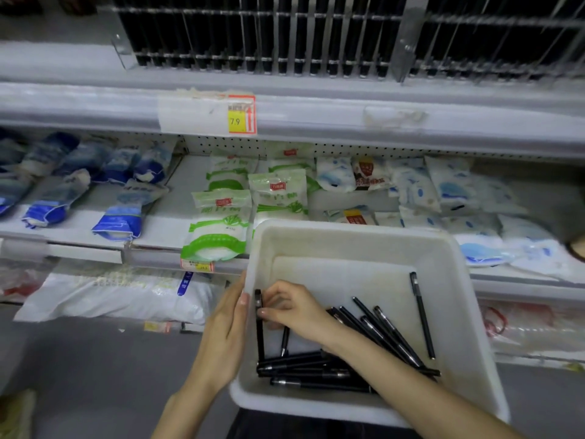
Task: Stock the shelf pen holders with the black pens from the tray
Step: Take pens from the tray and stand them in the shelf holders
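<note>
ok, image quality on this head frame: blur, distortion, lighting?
Head view: wide-angle bowing along shelf edge; pen holders and bags smeared by blur; tray, black pens, left hand and right hand sharper; light dim, bluish, no glare; price tag legible.

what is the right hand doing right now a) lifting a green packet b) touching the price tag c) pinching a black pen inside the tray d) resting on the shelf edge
c: the right hand is inside the white tray, fingers pinching a black pen near its left wall.
</note>
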Demonstrator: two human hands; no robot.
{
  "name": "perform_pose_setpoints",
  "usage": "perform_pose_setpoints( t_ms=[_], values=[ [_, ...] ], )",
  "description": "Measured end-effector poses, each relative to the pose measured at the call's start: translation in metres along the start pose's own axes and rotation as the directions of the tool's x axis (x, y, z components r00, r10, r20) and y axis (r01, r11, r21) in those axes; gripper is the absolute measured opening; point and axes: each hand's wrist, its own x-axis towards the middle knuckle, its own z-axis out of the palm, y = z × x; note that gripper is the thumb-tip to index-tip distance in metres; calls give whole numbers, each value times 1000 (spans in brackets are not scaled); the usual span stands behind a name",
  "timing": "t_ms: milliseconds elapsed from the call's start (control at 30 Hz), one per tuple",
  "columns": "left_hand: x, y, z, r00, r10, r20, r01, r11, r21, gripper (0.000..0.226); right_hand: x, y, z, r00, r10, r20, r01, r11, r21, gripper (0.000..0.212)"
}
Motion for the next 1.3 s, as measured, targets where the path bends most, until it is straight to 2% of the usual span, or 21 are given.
perform_pose_setpoints(
  t_ms=[67, 167, 233, 300, 367, 400, 500, 567, 633, 733, 900, 1033, 1133, 1300],
  values=[
    [-1, 2, -1, 1000, -8, -29, 9, 999, 43, 58, -2, 0, 3, 1000, -9, -10, 9, 1000, 11, 25],
    [0, 14, 0, 992, 15, -122, -10, 999, 47, 55, -12, -8, -8, 994, -70, -82, 75, 996, 56, 23],
    [4, 34, 4, 977, 117, -179, -105, 992, 76, 53, -19, -20, -29, 970, -144, -195, 157, 986, 56, 25],
    [14, 62, 15, 937, 284, -202, -261, 956, 135, 49, -24, -37, -56, 941, -209, -264, 228, 973, 44, 26],
    [27, 83, 32, 894, 382, -235, -351, 922, 164, 44, -26, -44, -75, 949, -177, -261, 199, 978, 59, 24],
    [32, 89, 39, 883, 385, -267, -356, 922, 150, 42, -26, -42, -80, 955, -125, -270, 149, 986, 71, 23],
    [38, 95, 52, 876, 339, -343, -330, 940, 87, 38, -29, -21, -93, 940, 15, -340, 36, 989, 144, 21],
    [35, 92, 53, 882, 342, -325, -327, 939, 103, 38, -35, -12, -106, 934, 53, -354, 11, 984, 176, 11],
    [32, 88, 52, 890, 349, -294, -327, 937, 122, 41, -41, -9, -118, 948, 55, -312, -3, 986, 165, 5],
    [32, 87, 49, 893, 326, -311, -303, 945, 122, 43, -47, -5, -124, 975, 48, -218, -36, 998, 58, 3],
    [27, 81, 50, 909, 280, -309, -255, 960, 119, 43, -40, 18, -112, 991, 8, -131, -30, 985, -172, 9],
    [20, 68, 43, 924, 241, -295, -209, 968, 137, 44, -28, 28, -97, 992, 4, -124, -32, 973, -230, 14],
    [13, 54, 35, 933, 195, -302, -160, 978, 135, 47, -16, 27, -88, 992, 0, -127, -33, 965, -259, 10],
    [-2, 31, 22, 956, 102, -274, -72, 991, 114, 51, 2, 20, -68, 997, -26, -78, -7, 919, -395, 39]
  ],
)
